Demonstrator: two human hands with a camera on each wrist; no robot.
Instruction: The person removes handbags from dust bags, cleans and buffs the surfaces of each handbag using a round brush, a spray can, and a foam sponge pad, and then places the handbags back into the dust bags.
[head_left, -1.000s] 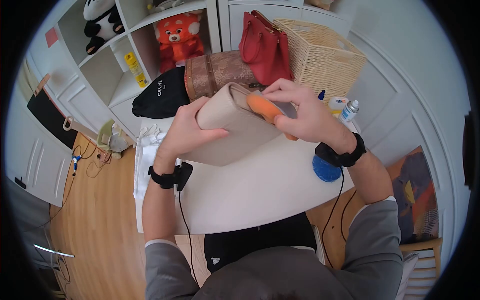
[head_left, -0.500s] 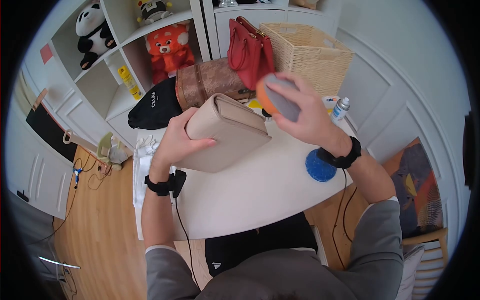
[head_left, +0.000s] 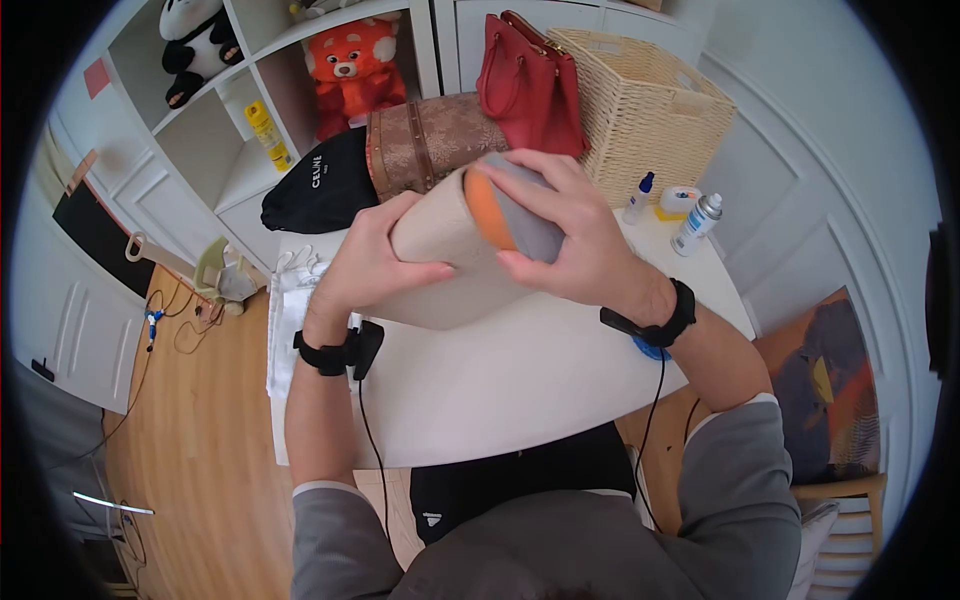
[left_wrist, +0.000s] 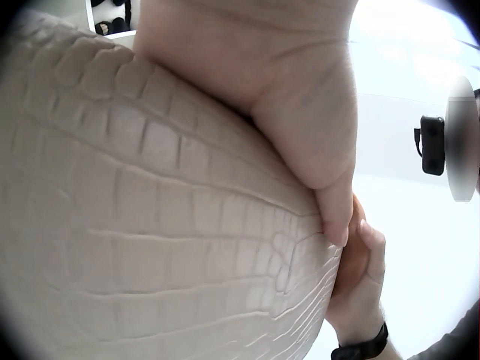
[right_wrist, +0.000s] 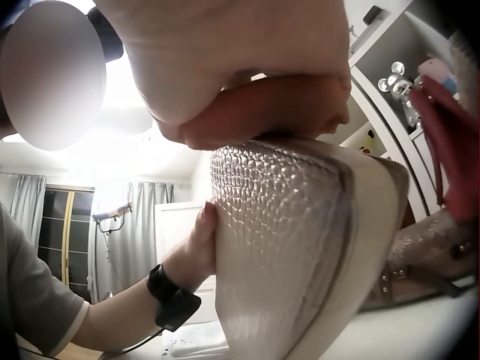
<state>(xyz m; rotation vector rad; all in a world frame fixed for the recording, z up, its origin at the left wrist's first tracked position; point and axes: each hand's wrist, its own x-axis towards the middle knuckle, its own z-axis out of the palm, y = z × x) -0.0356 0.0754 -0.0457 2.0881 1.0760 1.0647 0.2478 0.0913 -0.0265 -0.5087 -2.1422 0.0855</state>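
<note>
Both wrist views alone reveal embossing (left_wrist: 172, 154): left hand (head_left: 365, 262) grips bag (head_left: 465, 285), right (head_left: 585, 245) grips pad (head_left: 487, 210).

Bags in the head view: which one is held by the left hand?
The beige, crocodile-textured bag: the left hand grips it. The red handbag, brown patterned bag and black CELINE pouch sit beyond it, unheld.

Your bag (head_left: 470, 292) is beige with a crocodile-scale pattern. Touching it, your sponge (head_left: 487, 208) is orange and grey. Beyond the bag: a brown patterned case (head_left: 455, 133), a red handbag (head_left: 540, 95) and a cream woven basket (head_left: 655, 125). Under it, the table (head_left: 520, 385) is white.
</note>
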